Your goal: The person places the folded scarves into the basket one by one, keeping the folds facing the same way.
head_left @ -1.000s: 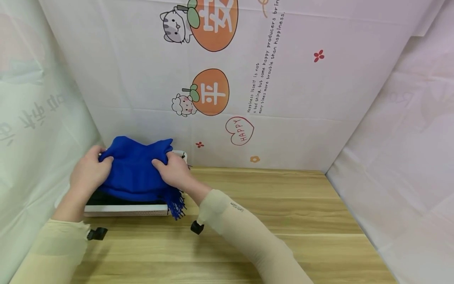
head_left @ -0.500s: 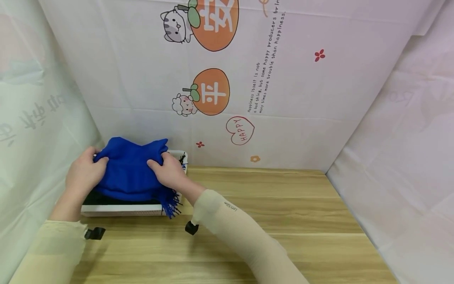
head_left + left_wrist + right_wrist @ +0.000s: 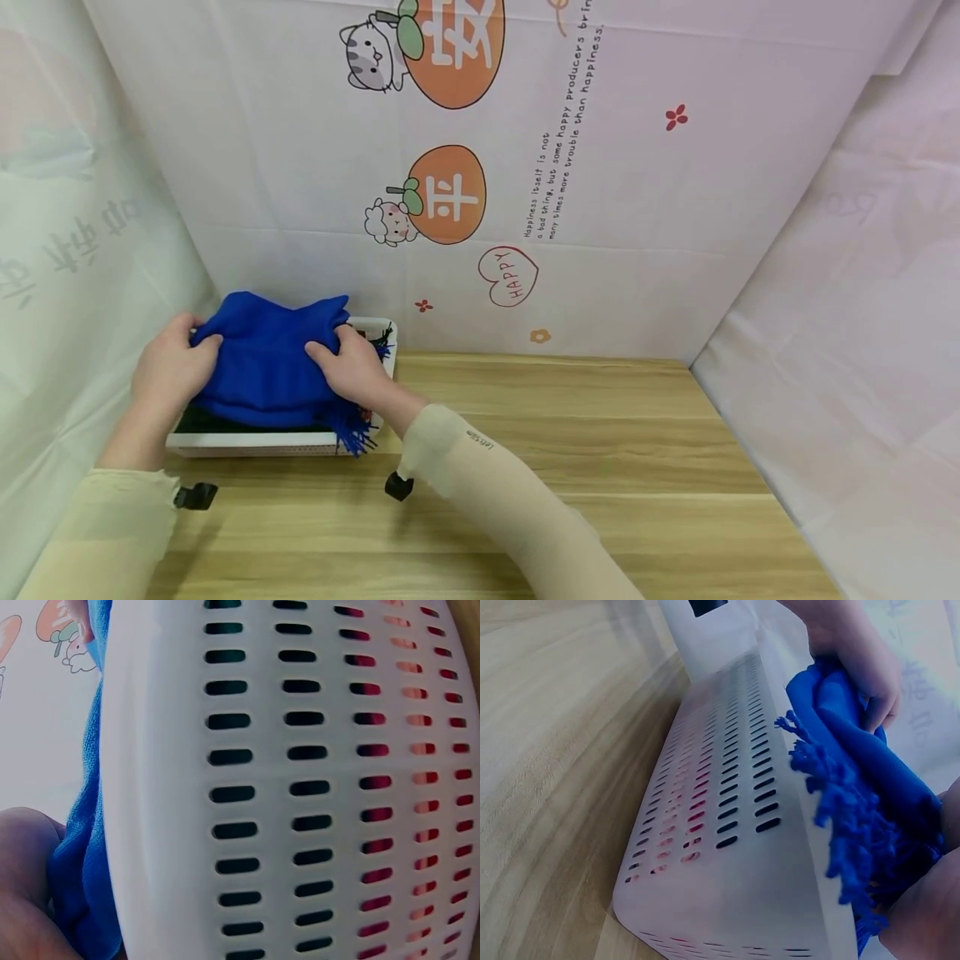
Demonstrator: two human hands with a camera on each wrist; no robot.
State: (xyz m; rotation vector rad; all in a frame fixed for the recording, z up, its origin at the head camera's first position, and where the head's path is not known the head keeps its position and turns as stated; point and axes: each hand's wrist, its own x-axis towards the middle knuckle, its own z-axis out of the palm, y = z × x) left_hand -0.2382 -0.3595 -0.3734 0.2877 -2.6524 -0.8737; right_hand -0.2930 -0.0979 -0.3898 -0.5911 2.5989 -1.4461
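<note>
A folded blue scarf (image 3: 270, 367) with a fringed end lies over the white slotted basket (image 3: 258, 442) at the back left. My left hand (image 3: 171, 367) pinches its left edge, thumb on top. At its right edge my right hand (image 3: 356, 367) pinches the cloth the same way. Dark green cloth (image 3: 197, 421) shows inside the basket below the scarf. In the right wrist view the blue fringe (image 3: 847, 832) hangs over the basket rim. Pink and red show through the slots of the basket wall (image 3: 161, 787) in the left wrist view.
The wooden table (image 3: 570, 467) extends to the right and front of the basket. A printed white sheet (image 3: 615, 275) stands right behind it, and another white sheet (image 3: 67, 333) rises close to my left hand.
Both hands have shifted slightly left with the scarf. More of the basket's right rim and dark fringe at its back right corner now shows.
</note>
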